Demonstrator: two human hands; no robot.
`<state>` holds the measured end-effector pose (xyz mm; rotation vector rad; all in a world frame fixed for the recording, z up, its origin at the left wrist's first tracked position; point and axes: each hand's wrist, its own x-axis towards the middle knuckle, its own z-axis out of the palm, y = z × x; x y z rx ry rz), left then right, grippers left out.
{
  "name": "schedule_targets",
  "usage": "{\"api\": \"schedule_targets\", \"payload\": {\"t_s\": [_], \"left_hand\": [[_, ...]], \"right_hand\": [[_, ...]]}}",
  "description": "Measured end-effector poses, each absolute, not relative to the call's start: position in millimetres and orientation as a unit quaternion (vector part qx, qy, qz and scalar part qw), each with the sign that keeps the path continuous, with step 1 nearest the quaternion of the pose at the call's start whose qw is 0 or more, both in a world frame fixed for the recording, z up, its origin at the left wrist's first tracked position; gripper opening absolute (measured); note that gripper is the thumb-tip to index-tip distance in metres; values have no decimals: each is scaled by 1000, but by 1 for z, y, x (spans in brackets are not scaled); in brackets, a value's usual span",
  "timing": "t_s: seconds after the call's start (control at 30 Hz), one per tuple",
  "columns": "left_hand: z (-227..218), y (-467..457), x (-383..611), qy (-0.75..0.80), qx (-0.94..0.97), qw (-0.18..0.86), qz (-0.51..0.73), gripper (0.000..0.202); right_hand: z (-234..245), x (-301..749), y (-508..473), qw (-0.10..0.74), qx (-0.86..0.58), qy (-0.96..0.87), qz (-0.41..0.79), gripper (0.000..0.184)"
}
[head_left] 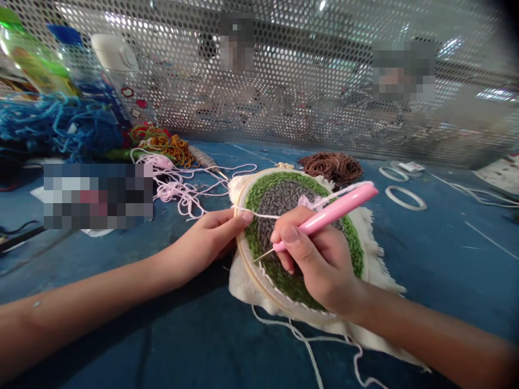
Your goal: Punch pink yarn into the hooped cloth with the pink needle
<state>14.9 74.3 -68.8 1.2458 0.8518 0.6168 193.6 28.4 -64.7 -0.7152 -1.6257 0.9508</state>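
My right hand grips a pink punch needle, its thin metal tip touching or nearly touching the fabric near the hoop's lower left edge. My left hand pinches the left rim of a round embroidery hoop, thumb on top and the other fingers partly hidden beneath. Stretched in the hoop is cream cloth with a grey yarn centre and a green yarn ring. Pale stitches run along the lower border. A light pink yarn strand crosses from the left thumb toward my right hand.
Loose pink yarn, blue yarn and bottles stand or lie at the left. Brown yarn sits behind the hoop, white rings to its right. A perforated metal panel closes off the back of the blue table.
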Motion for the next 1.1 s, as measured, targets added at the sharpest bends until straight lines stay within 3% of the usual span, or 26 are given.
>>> {"api": "schedule_targets", "payload": {"t_s": [0.2,0.47,0.77,0.87,1.1], "left_hand": [[-68,74,15,378,572,671,283,35],[-71,74,13,392,567,673,269,37],[-71,75,14,396,572,664,276,36],[-70,74,15,389,578,660,280,36],[-65,70,16,395,594,630,308,34]], "right_hand": [[-64,193,27,521,-316,-697,377,14],[-69,191,27,567,-290,-647,419,15],[-66,191,28,536,-339,-671,385,15],[-60,189,28,491,-335,-723,352,17],[-49,179,28,287,-385,-828,291,21]]}}
